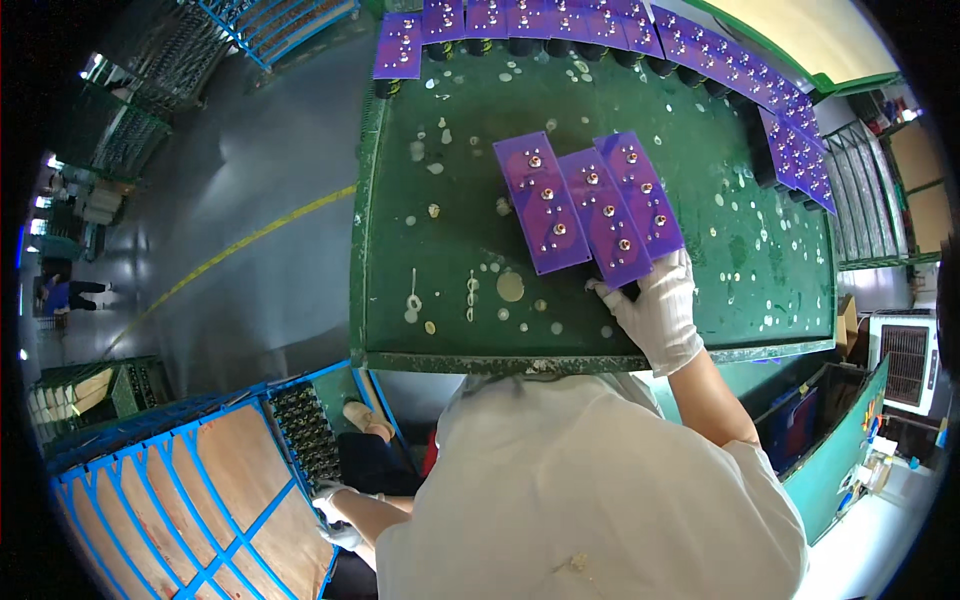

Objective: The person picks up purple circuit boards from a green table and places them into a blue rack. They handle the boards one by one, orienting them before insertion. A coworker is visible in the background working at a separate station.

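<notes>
Three purple circuit boards with metal studs lie side by side on the green table: a left board (pixel 545 203), a middle board (pixel 606 216) and a right board (pixel 640 192). My right hand (pixel 660 315), in a white glove, grips the near end of the middle board. Its thumb is at that board's lower edge, and its other fingers are hidden beneath the boards. Low on the left, my left hand (pixel 332 503), also gloved, reaches down beside a tray of dark parts (pixel 304 430). Its fingers are too small and partly covered to read.
More purple boards (pixel 565 20) stand on black cylinders along the table's far and right edges. Pale spots mark the green tabletop (pixel 440 250), which has a raised rim. A blue-framed rack (pixel 180 500) stands at lower left, and a green bin (pixel 830 440) at lower right.
</notes>
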Demonstrator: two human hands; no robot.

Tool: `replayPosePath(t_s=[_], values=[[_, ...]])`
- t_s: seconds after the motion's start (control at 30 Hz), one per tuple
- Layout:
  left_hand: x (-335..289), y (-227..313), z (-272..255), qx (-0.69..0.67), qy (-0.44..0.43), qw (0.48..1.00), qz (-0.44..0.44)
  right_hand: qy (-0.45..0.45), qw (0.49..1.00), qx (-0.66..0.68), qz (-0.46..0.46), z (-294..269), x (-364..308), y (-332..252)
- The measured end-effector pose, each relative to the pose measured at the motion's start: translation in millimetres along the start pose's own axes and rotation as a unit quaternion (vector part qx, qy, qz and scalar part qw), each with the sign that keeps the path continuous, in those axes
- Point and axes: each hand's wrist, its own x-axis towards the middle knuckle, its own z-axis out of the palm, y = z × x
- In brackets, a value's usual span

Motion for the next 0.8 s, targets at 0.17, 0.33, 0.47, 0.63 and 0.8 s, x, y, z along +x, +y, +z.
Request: replayPosePath(t_s=[0.17,0.33,0.47,0.63,0.8], values=[[11,52,17,-0.162,0.129,0.876,0.436,-0.001,0.999,-0.018,-0.04,-6,6,6],[-279,84,-49,-0.179,-0.373,0.537,0.735,-0.005,0.998,-0.027,-0.051,-3,9,14],[-409,74,-44,0.013,-0.426,0.322,0.846,-0.004,0.999,-0.032,-0.033,9,6,18],[-460,41,-5,0.021,-0.358,0.3,0.884,0.034,0.999,0.036,-0.002,11,10,13],[-481,28,-15,-0.002,-0.499,0.321,0.805,0.067,0.997,0.04,0.001,13,14,16]])
